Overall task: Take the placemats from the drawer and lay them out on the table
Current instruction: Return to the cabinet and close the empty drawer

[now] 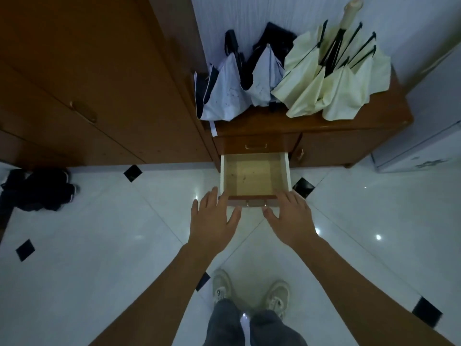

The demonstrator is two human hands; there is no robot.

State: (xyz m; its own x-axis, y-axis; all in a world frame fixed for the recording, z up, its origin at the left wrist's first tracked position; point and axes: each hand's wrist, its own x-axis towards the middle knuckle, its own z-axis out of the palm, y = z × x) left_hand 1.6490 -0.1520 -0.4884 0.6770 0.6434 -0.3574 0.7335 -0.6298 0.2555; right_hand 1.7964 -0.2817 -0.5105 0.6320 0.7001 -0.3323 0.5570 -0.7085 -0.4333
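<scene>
Drawer (254,174) stands open, no placemats visible inside. Left hand (212,218) and right hand (290,217) rest flat-fingered against its front, grasping nothing. Placemats likely light and floppy; lift by opposite edges.

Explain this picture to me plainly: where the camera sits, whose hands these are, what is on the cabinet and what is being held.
One camera, worn on a person's head, looks down; no machine here. The left hand and right hand reach to the front of a pulled-out drawer, fingers straight, holding nothing. The drawer shows only bare wood; no placemats are visible. On the low cabinet lie two folded umbrellas, a pale blue one and a cream one. Below are the person's shoes on the white tiled floor, with dark clothing at the left.
</scene>
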